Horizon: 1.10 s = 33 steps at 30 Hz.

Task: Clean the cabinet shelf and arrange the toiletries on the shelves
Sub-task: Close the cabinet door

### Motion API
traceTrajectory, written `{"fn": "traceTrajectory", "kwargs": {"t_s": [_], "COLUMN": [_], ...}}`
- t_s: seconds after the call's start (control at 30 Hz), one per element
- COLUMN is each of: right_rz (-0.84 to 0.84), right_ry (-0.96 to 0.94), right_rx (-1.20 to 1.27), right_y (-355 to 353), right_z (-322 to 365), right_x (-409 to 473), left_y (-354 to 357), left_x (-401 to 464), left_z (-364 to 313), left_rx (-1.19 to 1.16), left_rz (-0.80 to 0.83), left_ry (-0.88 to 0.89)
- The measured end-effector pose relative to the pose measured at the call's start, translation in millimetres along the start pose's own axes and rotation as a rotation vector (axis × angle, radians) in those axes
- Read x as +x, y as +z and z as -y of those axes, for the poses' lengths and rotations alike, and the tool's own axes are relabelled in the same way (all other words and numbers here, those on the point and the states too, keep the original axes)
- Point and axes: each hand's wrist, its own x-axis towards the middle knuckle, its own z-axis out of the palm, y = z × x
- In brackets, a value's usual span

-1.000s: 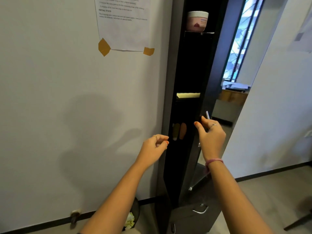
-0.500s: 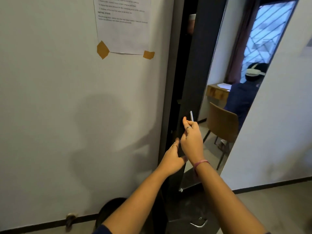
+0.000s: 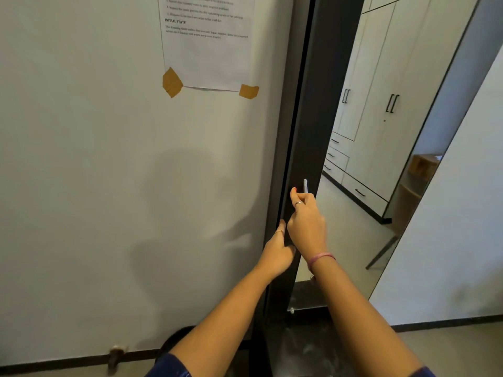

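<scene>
Since a second ago the mirrored door (image 3: 381,148) has swung nearly shut, so the shelves, the jar and the yellow cloth seen inside the cabinet (image 3: 304,118) then are now hidden behind it. Both hands have come together at the door's dark edge, the left one having moved in from the wall side.

Right hand (image 3: 306,221) is curled around a thin silver handle (image 3: 305,185) on the door's edge, thumb up, a ring on one finger and a pink band (image 3: 321,259) at the wrist. Left hand (image 3: 277,254) sits just below and to the left, touching the right one, fingers reaching up against the narrow gap between door and cabinet frame; whether it grips the edge or only presses on it I cannot tell.

On the white wall (image 3: 109,159) to the left hangs a printed sheet (image 3: 206,50), held at its lower corners by two pieces of brown tape (image 3: 172,82). Shadows of the arms fall on the wall below it. In the mirror, white wardrobes (image 3: 392,77) with black handles show. A dark bin (image 3: 170,341) peeks out at the wall's foot, partly behind the left forearm.
</scene>
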Motion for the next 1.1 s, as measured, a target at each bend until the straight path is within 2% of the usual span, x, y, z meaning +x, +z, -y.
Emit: {"fn": "traceTrajectory", "kwargs": {"t_s": [0.33, 0.43, 0.67, 0.87, 1.1], "right_rz": [-0.014, -0.028, -0.061, -0.077, -0.046], "right_ry": [0.009, 0.064, 0.038, 0.050, 0.107], "right_rx": [-0.023, 0.020, -0.030, -0.001, 0.104], "right_y": [17, 21, 20, 19, 22], "right_z": [-1, -1, 4, 13, 32], "right_x": [16, 18, 15, 13, 9], "left_y": [-2, -2, -3, -19, -59], "left_x": [23, 24, 23, 6, -22], "left_z": [5, 4, 5, -9, -19], "left_rx": [-0.045, -0.112, -0.244, -0.047, 0.128], "left_rz": [-0.070, -0.081, -0.079, -0.166, -0.373], "left_ry": [-0.008, 0.005, -0.034, 0.001, 0.083]}}
